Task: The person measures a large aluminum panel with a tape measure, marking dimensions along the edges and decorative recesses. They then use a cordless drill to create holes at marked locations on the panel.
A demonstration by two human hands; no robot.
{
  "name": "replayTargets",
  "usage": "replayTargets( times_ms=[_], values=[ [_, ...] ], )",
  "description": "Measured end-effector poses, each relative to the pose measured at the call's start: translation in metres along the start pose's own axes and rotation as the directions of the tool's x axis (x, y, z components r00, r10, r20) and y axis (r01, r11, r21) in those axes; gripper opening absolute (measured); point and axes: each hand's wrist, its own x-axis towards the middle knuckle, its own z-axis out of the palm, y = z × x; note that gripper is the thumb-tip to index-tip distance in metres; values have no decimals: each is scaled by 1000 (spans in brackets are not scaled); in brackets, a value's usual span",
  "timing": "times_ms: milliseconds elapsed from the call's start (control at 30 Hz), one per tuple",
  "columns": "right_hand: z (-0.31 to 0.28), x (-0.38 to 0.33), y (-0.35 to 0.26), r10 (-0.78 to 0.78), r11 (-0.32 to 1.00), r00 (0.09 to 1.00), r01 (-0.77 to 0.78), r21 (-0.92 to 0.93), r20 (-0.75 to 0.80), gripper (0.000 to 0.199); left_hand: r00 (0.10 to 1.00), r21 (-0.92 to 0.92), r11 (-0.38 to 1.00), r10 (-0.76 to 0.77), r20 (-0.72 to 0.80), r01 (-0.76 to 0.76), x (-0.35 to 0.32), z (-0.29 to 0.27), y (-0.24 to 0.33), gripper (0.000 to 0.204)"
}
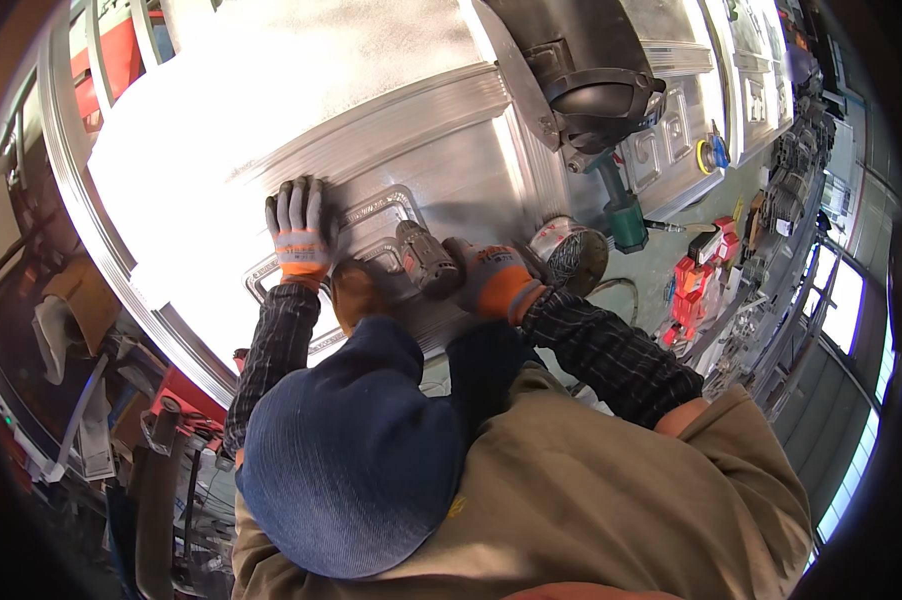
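Note:
My left hand, in a grey glove with an orange cuff, lies flat with its fingers stretched out on the shiny metal panel. My right hand, gloved alike, is closed around a dark power drill. The drill points to the far left, close above the recessed metal frames of the panel. Whether its tip touches the metal, I cannot tell. Between my hands a brown boot rests on the panel, below my bent knee in blue denim.
A black welding helmet sits at the far right on the metalwork. Beside it are a green power tool and a round tin-like container. Red boxes and a yellow and blue item lie farther right. Scrap clutters the left side.

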Motion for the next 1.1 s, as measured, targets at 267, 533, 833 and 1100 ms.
replayTargets(
  times_ms=[267,533,833,1100],
  values=[
    [11,1,13,9,992,998,-2,129,-57,68,971,68,996,-71,230,57,-18,-31,17,55],
    [17,2,17,15,979,996,5,205,-93,64,858,212,969,-213,468,125,10,-30,29,50],
    [31,-8,19,110,872,966,19,489,-233,53,850,211,972,-197,488,104,15,-33,29,54],
    [55,-10,38,168,745,960,24,666,-223,51,843,230,969,-193,501,85,15,-29,29,53]
  ],
)
